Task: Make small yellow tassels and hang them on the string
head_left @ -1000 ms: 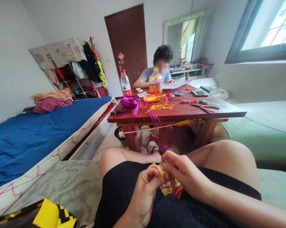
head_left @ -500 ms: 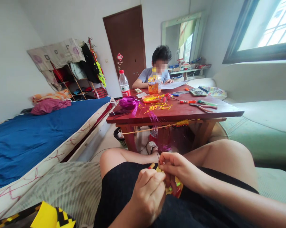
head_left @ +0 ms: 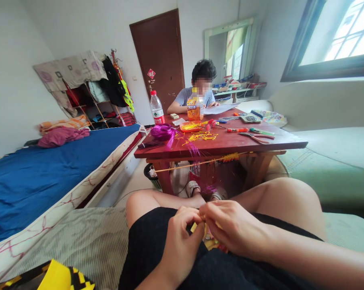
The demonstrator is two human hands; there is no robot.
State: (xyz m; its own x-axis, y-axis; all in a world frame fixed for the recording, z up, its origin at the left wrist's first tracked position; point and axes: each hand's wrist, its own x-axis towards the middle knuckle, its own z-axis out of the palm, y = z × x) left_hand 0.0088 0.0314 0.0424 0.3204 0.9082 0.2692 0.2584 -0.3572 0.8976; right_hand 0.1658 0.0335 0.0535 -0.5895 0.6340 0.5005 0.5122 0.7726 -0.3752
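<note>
My left hand (head_left: 183, 237) and my right hand (head_left: 238, 227) meet over my lap, fingertips close together. The left thumb and index finger curve in a pinch beside a yellow piece with red parts (head_left: 211, 243), mostly covered by my hands. My right fingers are pressed together at the left fingertips; whatever they grip is too small or hidden to make out. Black cloth (head_left: 148, 249) lies under both hands.
Ahead stands a red table (head_left: 176, 150) with purple strands (head_left: 163, 133), yellow bits (head_left: 201, 137), pliers (head_left: 257, 137), a water bottle (head_left: 157, 108) and an orange drink bottle (head_left: 194, 108). A person (head_left: 182, 98) sits behind it holding paper. Yellow-and-black woven material (head_left: 56, 276) lies at lower left.
My left hand has turned from a fist-like grip to a thumb-and-index pinch. My right hand has tipped down against it. The thin dark piece seen earlier in the right fingers is now hidden.
</note>
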